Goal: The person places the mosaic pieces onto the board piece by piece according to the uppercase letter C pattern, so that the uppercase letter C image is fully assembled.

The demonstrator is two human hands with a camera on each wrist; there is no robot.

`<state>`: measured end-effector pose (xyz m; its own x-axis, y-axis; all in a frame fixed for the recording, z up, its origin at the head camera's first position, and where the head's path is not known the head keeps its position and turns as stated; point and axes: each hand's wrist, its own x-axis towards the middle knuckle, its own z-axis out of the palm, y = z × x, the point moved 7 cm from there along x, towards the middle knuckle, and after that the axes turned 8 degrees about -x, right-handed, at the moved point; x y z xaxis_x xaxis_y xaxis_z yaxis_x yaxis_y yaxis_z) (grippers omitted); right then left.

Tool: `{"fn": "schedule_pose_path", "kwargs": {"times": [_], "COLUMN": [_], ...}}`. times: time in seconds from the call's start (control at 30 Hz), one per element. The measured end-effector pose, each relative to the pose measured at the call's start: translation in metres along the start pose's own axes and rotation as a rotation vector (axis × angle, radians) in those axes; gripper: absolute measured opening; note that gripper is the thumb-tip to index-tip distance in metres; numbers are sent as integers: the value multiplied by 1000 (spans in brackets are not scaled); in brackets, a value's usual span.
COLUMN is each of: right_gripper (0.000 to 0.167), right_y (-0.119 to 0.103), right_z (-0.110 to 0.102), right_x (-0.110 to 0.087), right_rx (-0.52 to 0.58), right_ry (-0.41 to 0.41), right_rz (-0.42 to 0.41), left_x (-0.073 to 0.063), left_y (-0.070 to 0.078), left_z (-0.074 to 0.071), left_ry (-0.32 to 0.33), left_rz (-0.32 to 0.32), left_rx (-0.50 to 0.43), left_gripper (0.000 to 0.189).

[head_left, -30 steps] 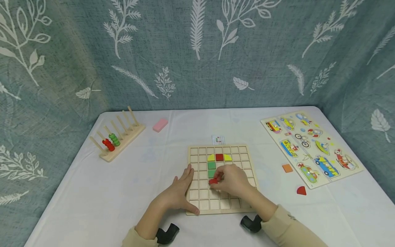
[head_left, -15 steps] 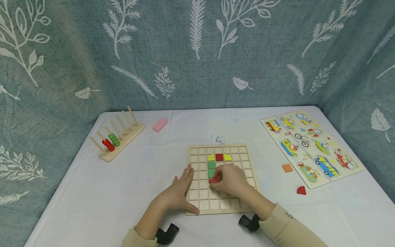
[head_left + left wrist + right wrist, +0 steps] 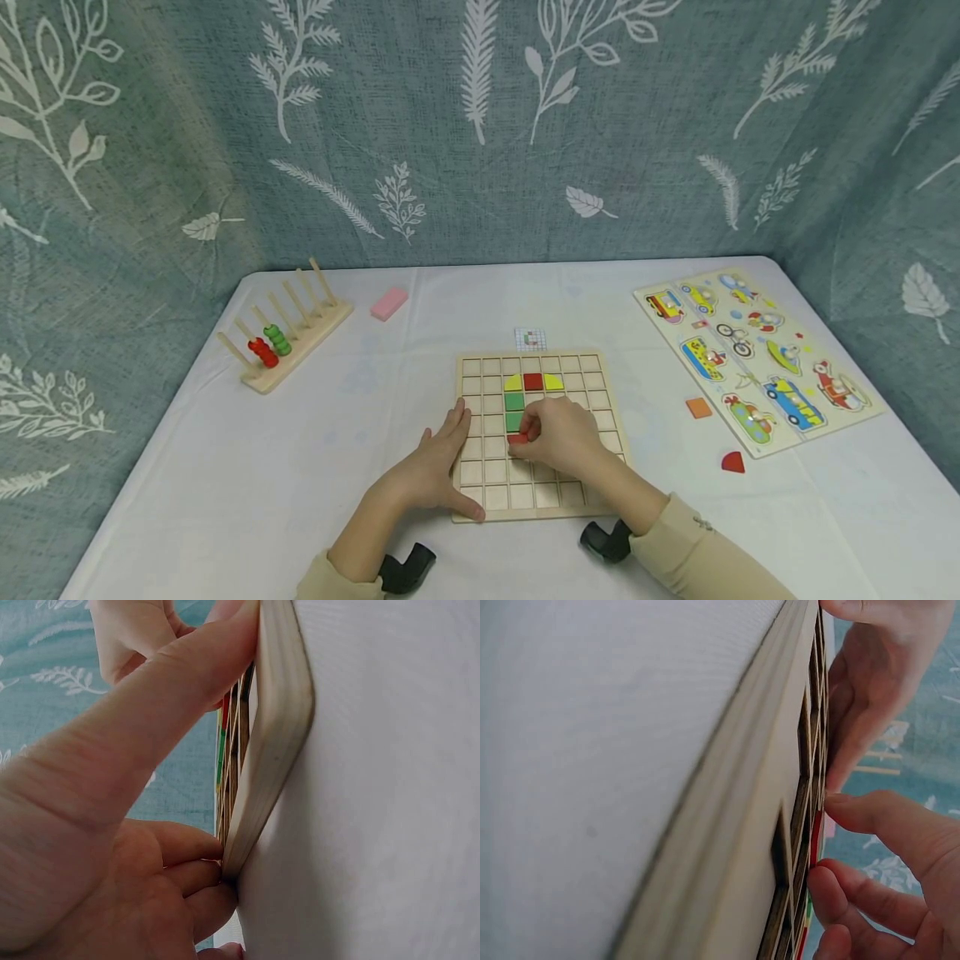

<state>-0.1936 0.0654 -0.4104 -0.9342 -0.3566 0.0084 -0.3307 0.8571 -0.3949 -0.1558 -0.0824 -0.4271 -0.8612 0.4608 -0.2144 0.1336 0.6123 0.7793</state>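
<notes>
White tabletop (image 3: 285,467), board (image 3: 521,498) flat on it; left hand (image 3: 429,468) spread against the board's nine o'clock edge, and here's the right hand (image 3: 564,435), pinching a red tile (image 3: 516,439) on the board, green tiles (image 3: 513,402) at twelve o'clock from it.

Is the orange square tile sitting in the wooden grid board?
No, the orange tile lies on the white tablecloth, between the grid board and the picture puzzle.
</notes>
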Motion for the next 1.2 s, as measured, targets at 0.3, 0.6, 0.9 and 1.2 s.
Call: {"fn": "schedule_pose_path", "kwargs": {"times": [0.3,0.6,0.9,1.2], "right_gripper": [25,23,22,18], "right_y": [0,-1,3,14], "right_z": [0,-2,-11,-20], "right_x": [0,-1,-3,-7], "right_rx": [3,24,66,157], "right_ry": [2,-16,-4,8], "right_rz": [-1,-2,4,-1], "left_x": [0,0,-1,1], "left_y": [-1,-1,-2,-3], "left_z": [0,0,0,1], "left_ry": [0,-2,-3,3], "left_rz": [3,5,-1,-4], "left_rx": [3,11,12,16], "left_gripper": [127,126,126,126]}}
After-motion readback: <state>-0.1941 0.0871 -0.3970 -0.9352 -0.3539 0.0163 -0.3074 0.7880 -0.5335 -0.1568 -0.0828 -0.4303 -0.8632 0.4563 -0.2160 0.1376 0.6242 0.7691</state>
